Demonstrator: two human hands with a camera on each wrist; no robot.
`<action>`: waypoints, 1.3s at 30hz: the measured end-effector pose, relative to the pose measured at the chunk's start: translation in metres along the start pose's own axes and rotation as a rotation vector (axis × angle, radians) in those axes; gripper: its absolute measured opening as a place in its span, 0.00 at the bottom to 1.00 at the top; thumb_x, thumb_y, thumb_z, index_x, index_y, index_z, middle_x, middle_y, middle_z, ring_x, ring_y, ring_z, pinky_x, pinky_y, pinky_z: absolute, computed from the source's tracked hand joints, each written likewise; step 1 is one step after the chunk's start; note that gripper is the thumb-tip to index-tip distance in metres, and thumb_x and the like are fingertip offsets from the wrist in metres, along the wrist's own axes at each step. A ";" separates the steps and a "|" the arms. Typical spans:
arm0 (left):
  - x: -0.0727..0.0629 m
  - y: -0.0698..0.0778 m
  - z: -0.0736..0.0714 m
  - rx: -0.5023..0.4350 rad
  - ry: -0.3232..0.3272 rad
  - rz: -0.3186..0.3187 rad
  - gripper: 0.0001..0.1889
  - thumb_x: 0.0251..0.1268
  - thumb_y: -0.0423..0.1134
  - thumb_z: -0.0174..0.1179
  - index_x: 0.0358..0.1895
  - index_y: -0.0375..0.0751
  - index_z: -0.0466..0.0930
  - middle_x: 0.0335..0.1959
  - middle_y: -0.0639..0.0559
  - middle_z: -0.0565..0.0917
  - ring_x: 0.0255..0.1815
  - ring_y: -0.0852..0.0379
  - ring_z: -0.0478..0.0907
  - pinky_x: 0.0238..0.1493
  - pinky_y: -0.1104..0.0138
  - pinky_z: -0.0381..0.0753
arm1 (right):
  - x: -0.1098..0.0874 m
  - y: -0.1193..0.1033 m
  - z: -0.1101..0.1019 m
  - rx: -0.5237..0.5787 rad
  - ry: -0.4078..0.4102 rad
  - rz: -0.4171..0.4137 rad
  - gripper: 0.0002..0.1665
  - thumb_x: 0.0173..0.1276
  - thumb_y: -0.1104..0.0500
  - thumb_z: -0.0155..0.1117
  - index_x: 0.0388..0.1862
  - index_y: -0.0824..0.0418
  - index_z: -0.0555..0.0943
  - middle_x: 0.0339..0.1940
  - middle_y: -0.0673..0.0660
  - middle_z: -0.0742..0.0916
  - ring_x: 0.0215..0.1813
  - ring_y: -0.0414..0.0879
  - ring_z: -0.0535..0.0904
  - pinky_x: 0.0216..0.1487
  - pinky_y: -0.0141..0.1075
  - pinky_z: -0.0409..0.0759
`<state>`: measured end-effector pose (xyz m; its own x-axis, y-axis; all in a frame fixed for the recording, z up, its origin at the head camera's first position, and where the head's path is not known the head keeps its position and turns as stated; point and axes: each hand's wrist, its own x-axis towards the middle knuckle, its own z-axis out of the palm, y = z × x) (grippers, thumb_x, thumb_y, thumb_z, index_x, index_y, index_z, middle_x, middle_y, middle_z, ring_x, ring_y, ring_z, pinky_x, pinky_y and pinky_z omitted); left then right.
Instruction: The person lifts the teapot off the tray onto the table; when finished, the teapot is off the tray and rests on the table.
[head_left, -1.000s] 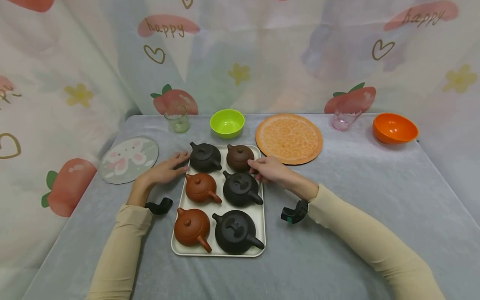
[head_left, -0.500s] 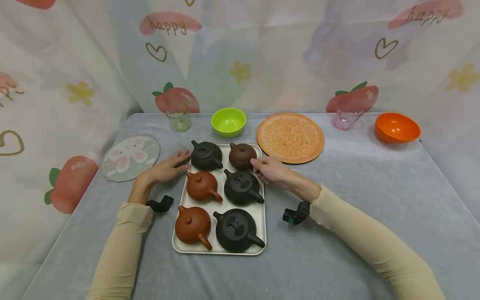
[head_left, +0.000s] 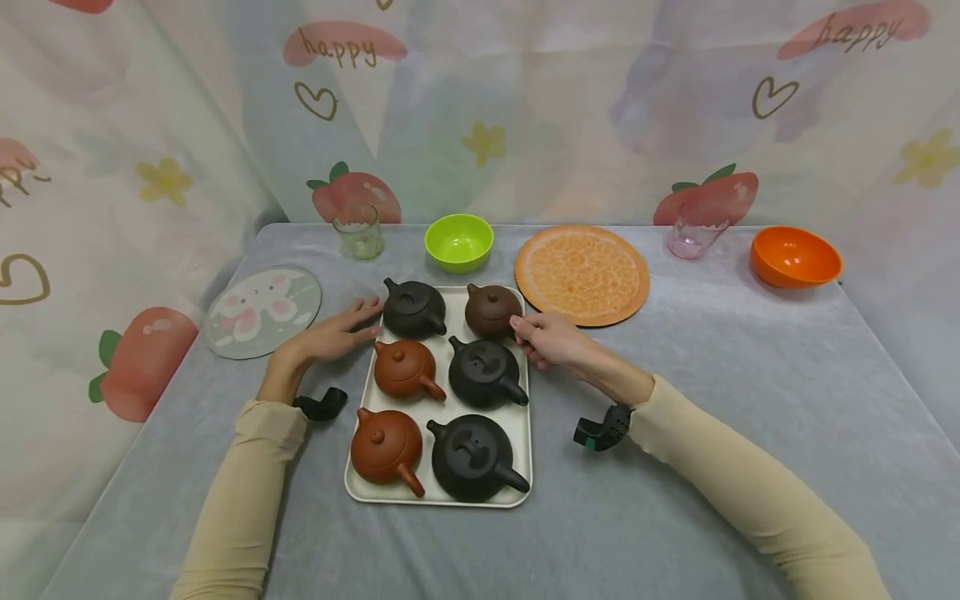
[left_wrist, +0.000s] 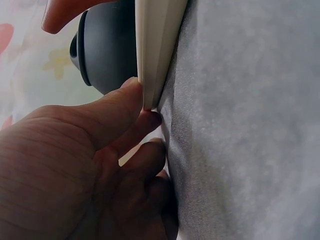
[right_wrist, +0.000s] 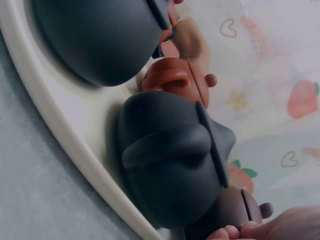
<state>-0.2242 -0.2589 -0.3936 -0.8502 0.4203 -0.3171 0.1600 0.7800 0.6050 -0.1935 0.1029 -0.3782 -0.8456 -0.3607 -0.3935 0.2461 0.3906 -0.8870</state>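
Observation:
My right hand (head_left: 551,340) pinches the handle end of a dark brown teapot (head_left: 489,308) at the far right corner of a cream tray (head_left: 435,498). In the right wrist view its fingertips overlap the brown teapot (right_wrist: 230,210) at the bottom edge. My left hand (head_left: 337,329) is at the tray's far left edge. The left wrist view shows this hand (left_wrist: 100,150) with its thumb on the tray's rim (left_wrist: 155,45) and a finger against the underside. Beside it stands a black teapot (head_left: 412,308). Two orange-brown teapots (head_left: 403,368) and more black teapots (head_left: 483,375) fill the other places.
Behind the tray stand a lime green bowl (head_left: 459,243) and a greenish glass (head_left: 362,235). An orange round mat (head_left: 582,275) lies behind right, a grey rabbit-print mat (head_left: 262,312) at left. Farther right are a pink glass (head_left: 692,237) and an orange bowl (head_left: 795,258).
The right hand and the brown teapot have shifted slightly right, away from the black teapot at the far left. The left hand stays at the tray edge.

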 end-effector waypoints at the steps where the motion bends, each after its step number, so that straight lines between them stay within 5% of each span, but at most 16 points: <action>1: 0.000 0.000 0.000 0.001 0.000 0.002 0.32 0.79 0.48 0.45 0.78 0.37 0.49 0.79 0.35 0.42 0.79 0.36 0.32 0.74 0.41 0.37 | -0.001 0.000 -0.001 0.000 -0.001 -0.006 0.25 0.81 0.49 0.44 0.31 0.68 0.70 0.21 0.52 0.71 0.21 0.40 0.63 0.23 0.29 0.63; 23: -0.002 0.001 -0.001 -0.003 -0.005 -0.005 0.33 0.79 0.49 0.45 0.78 0.37 0.48 0.79 0.35 0.40 0.79 0.36 0.31 0.74 0.40 0.37 | -0.054 0.014 -0.035 -0.095 0.088 -0.051 0.25 0.80 0.49 0.46 0.31 0.70 0.70 0.22 0.53 0.72 0.21 0.40 0.64 0.25 0.31 0.66; 39: -0.001 0.002 -0.001 -0.001 -0.013 0.000 0.34 0.79 0.49 0.45 0.78 0.36 0.48 0.79 0.34 0.40 0.79 0.36 0.30 0.74 0.40 0.36 | -0.089 0.049 -0.055 -0.097 0.085 -0.016 0.27 0.80 0.47 0.46 0.32 0.71 0.69 0.20 0.52 0.72 0.21 0.39 0.64 0.24 0.31 0.66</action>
<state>-0.2231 -0.2579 -0.3912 -0.8438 0.4263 -0.3261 0.1597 0.7795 0.6057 -0.1321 0.2009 -0.3736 -0.8872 -0.2960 -0.3539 0.1887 0.4671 -0.8638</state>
